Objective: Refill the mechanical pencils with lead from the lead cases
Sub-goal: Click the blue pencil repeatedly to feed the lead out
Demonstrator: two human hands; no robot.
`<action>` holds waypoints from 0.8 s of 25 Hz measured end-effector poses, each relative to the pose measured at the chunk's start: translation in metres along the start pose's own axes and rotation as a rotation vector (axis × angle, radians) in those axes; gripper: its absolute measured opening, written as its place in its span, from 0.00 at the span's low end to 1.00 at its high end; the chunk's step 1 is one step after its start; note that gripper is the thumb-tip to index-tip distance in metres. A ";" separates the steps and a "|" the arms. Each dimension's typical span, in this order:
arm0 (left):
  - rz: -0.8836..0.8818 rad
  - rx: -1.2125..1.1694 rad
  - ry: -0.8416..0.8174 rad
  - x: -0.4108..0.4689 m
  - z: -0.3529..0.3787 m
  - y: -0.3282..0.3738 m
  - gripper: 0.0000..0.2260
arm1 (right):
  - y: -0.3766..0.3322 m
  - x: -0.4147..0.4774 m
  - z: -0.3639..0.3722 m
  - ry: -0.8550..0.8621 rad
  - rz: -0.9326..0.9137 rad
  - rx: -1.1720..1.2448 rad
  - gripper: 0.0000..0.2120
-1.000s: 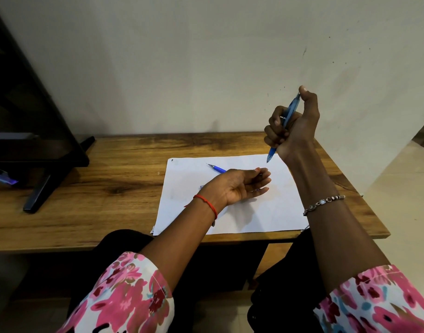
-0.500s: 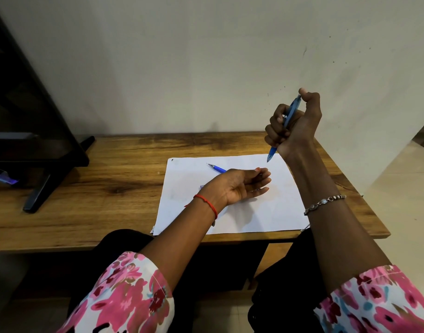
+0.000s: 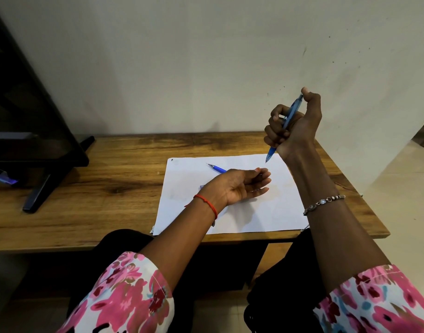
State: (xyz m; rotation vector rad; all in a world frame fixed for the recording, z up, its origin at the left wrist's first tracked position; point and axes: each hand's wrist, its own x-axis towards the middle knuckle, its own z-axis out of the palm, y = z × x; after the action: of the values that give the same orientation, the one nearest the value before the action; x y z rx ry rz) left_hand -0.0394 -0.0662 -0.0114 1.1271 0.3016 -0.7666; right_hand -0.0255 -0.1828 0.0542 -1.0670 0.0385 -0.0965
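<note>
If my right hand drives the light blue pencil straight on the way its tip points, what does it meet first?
Most likely the white paper, just beyond the left hand's fingers. The right hand's pencil tip points down and slightly left; depth is unclear, so it might graze those fingers.

The paper sheet [image 3: 278,212] lies on the table [image 3: 110,200], right half, at the near edge; loose pencil [image 3: 217,168] on the sheet's far part, partly behind the left hand [image 3: 239,186] resting mid-sheet; right hand [image 3: 295,126] holds second pencil [image 3: 289,116] above the sheet's far right corner; monitor [image 3: 25,116] at the table's left edge.
</note>
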 end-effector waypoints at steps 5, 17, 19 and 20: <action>0.003 -0.004 -0.004 0.000 0.000 0.001 0.08 | -0.001 0.001 0.000 0.004 -0.003 0.006 0.29; 0.015 -0.009 -0.028 -0.001 0.001 0.001 0.09 | 0.002 0.005 -0.006 0.037 -0.049 0.048 0.30; 0.023 -0.011 -0.042 -0.001 0.000 0.001 0.07 | 0.004 0.007 -0.006 0.028 -0.049 0.071 0.31; 0.038 -0.014 -0.051 -0.001 0.000 0.001 0.06 | 0.005 0.008 -0.006 0.025 -0.047 0.100 0.32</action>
State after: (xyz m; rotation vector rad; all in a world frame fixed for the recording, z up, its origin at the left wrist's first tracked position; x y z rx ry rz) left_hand -0.0390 -0.0658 -0.0103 1.0959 0.2418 -0.7576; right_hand -0.0181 -0.1861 0.0471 -0.9669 0.0307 -0.1525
